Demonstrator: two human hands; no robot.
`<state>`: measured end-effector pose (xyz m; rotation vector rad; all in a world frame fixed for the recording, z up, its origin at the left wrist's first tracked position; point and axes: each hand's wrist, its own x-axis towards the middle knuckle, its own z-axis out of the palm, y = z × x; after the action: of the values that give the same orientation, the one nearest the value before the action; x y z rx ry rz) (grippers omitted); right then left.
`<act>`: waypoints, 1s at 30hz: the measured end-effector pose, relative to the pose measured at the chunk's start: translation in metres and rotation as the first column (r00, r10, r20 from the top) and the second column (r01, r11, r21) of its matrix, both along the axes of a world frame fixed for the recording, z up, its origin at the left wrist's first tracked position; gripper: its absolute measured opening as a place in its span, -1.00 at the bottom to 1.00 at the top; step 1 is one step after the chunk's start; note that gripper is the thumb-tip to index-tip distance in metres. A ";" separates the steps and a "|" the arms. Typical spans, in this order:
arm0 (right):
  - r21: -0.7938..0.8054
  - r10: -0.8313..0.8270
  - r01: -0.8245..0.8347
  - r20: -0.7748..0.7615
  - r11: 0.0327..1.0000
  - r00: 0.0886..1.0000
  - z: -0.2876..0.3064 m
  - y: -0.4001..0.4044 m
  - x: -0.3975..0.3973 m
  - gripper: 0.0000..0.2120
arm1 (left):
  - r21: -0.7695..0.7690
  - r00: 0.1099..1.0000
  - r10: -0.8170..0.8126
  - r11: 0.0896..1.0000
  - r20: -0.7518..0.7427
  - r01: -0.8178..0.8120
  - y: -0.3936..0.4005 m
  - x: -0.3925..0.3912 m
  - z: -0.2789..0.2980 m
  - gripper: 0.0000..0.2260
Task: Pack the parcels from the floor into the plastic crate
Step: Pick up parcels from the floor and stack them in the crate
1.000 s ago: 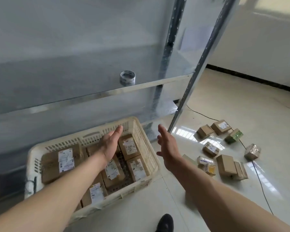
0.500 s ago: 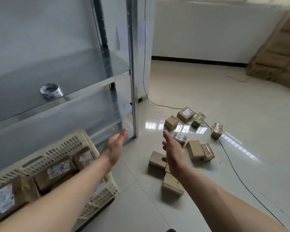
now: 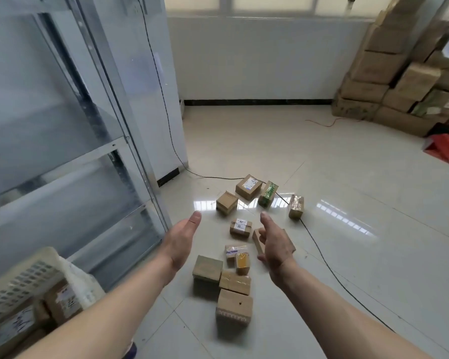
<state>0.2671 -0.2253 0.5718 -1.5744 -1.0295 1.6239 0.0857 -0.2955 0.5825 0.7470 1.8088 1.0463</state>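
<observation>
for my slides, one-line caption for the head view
Both empty hands, left hand and right hand, reach toward parcels scattered on the floor.

Single head-mounted wide-angle view, looking forward and down from standing height. Both outstretched forearms enter from the lower edge; the tiled floor (image 3: 347, 229) fills the middle ground, the far wall (image 3: 257, 60) the top.

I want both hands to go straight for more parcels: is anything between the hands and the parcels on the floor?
Nothing visible. The left hand and right hand are open and empty above the parcels on bare tile. Only a thin black cable runs along the floor beside them.
</observation>
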 end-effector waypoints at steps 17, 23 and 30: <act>-0.003 -0.150 0.150 0.013 0.989 0.989 -0.026 0.144 -0.006 -0.51 | 0.007 0.988 -0.138 0.990 0.067 0.138 0.174 -0.012 -0.029 -0.47; 0.007 -0.170 0.170 0.022 0.985 0.985 -0.029 0.178 -0.015 -0.39 | -0.007 0.982 -0.170 0.985 0.083 0.172 0.218 -0.023 -0.031 -0.49; -0.031 -0.173 0.174 0.030 0.984 0.984 -0.034 0.211 -0.018 -0.58 | 0.004 0.977 -0.190 0.982 0.094 0.191 0.259 -0.019 -0.035 -0.53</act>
<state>0.2488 -0.0142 0.5374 -1.6639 -0.8569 1.5120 0.0667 -0.0362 0.5474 0.8364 1.6242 0.9344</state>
